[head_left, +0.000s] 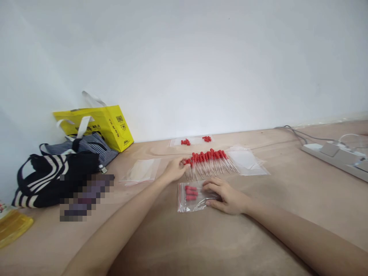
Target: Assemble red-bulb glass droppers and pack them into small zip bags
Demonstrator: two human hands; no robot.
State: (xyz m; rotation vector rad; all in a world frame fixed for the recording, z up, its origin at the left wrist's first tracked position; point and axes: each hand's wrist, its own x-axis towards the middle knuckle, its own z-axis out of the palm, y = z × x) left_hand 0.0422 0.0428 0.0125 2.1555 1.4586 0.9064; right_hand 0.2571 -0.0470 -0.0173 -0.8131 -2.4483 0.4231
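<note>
Several glass droppers [212, 163] with red rubber bulbs lie side by side in a row on the table, bulbs toward the wall. My left hand [176, 169] is at the row's left end, its fingers closed on the red bulb of a dropper [188, 162]. Nearer to me lies a clear zip bag [184, 206]. Three red bulbs [191, 193] show through its left part. Over the bag's right part rests my right hand [227, 196], thumb and fingers apart, touching the plastic.
Flat clear bags lie left [143, 170] and right [244, 161] of the row. Behind it, two small heaps of red pieces [185, 142] rest on another bag. A yellow bag [115, 128] and a black striped bag [57, 176] stand left; a power strip [333, 157] lies right.
</note>
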